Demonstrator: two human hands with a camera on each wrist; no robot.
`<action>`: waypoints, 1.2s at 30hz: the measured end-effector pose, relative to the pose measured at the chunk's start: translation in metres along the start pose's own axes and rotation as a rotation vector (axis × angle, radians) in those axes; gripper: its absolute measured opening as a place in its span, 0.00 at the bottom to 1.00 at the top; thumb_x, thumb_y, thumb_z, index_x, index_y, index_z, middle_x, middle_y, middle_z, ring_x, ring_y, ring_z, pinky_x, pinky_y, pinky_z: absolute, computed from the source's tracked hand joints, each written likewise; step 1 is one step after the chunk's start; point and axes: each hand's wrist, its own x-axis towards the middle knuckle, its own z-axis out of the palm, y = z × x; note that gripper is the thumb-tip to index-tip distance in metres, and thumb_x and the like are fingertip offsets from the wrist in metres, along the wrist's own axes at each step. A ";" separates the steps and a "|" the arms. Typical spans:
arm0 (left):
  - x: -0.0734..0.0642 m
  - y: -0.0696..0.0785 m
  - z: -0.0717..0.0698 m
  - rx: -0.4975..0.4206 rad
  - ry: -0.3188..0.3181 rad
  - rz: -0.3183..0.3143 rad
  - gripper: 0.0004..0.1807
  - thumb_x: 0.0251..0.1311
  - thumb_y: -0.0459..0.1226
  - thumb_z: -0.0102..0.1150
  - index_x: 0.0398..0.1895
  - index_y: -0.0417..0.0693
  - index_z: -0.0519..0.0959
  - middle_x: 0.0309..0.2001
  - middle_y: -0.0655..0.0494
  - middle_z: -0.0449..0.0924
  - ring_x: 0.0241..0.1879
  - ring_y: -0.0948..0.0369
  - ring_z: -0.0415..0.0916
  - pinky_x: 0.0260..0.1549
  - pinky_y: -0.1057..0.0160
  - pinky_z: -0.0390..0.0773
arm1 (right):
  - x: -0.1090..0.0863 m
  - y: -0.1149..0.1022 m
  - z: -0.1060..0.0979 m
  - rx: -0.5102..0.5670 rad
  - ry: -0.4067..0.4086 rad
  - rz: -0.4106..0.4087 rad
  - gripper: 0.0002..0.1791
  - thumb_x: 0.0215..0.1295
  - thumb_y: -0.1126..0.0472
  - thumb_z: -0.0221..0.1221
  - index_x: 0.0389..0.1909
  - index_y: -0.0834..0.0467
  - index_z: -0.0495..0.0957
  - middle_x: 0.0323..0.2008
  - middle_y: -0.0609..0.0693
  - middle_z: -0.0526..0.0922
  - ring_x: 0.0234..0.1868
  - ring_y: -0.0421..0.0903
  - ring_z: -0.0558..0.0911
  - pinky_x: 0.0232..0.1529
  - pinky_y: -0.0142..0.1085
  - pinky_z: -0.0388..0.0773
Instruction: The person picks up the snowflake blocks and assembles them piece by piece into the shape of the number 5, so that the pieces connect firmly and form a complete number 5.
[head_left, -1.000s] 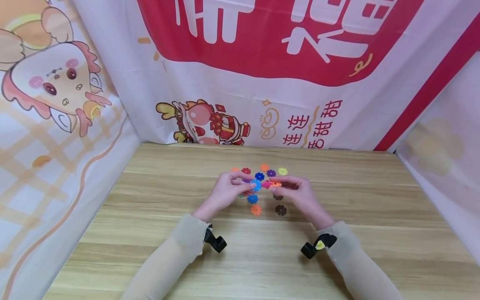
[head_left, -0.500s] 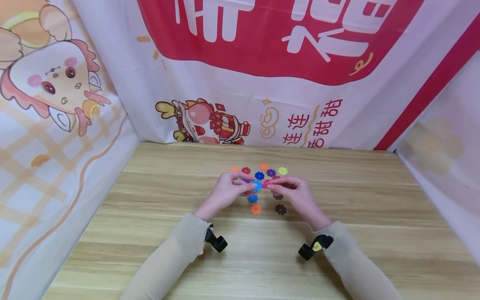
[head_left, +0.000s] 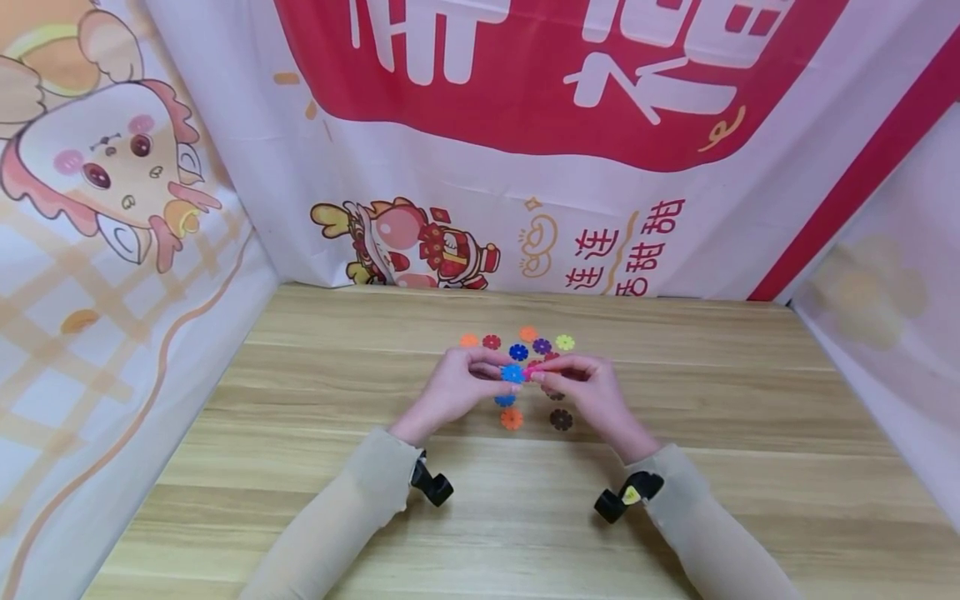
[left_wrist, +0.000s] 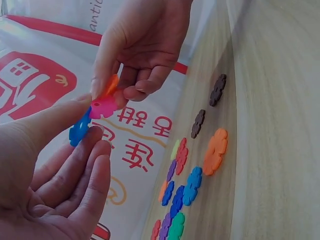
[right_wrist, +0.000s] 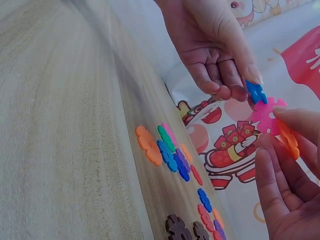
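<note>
Pink disc [right_wrist: 266, 118], flat, notched like a flower, smooth and plastic-looking, sits above the table between both hands. Left hand [head_left: 463, 387] pinches blue disc [left_wrist: 79, 131] at one edge of it; right hand [head_left: 592, 390] pinches orange disc [right_wrist: 289, 141] at the other. Joins partly covered by fingertips; seating depth cannot be told. Below the grip, loose discs [head_left: 512, 418] lie on wood-grain table [head_left: 510, 517], some hidden by the hands from the head view. Beyond: creased printed cloth [head_left: 480, 179], cut off above.
</note>
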 end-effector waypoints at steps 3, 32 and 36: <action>0.000 -0.001 0.000 0.002 0.016 0.013 0.19 0.53 0.47 0.79 0.49 0.56 0.87 0.42 0.62 0.86 0.43 0.60 0.82 0.48 0.56 0.80 | -0.001 -0.001 0.001 -0.009 0.010 0.004 0.12 0.66 0.55 0.70 0.45 0.58 0.88 0.44 0.51 0.88 0.43 0.53 0.86 0.45 0.42 0.85; 0.003 -0.003 -0.005 0.021 0.012 0.104 0.21 0.56 0.46 0.77 0.52 0.51 0.87 0.41 0.59 0.85 0.41 0.58 0.82 0.43 0.60 0.83 | 0.000 -0.008 -0.006 -0.044 -0.073 0.064 0.26 0.56 0.51 0.77 0.55 0.54 0.85 0.49 0.49 0.87 0.47 0.52 0.85 0.48 0.40 0.83; 0.003 -0.003 -0.006 -0.004 0.000 0.099 0.24 0.55 0.46 0.78 0.55 0.51 0.86 0.41 0.59 0.86 0.42 0.59 0.82 0.44 0.61 0.83 | 0.000 -0.007 -0.008 -0.036 -0.061 0.064 0.26 0.57 0.53 0.76 0.56 0.56 0.84 0.49 0.50 0.87 0.48 0.52 0.85 0.48 0.41 0.83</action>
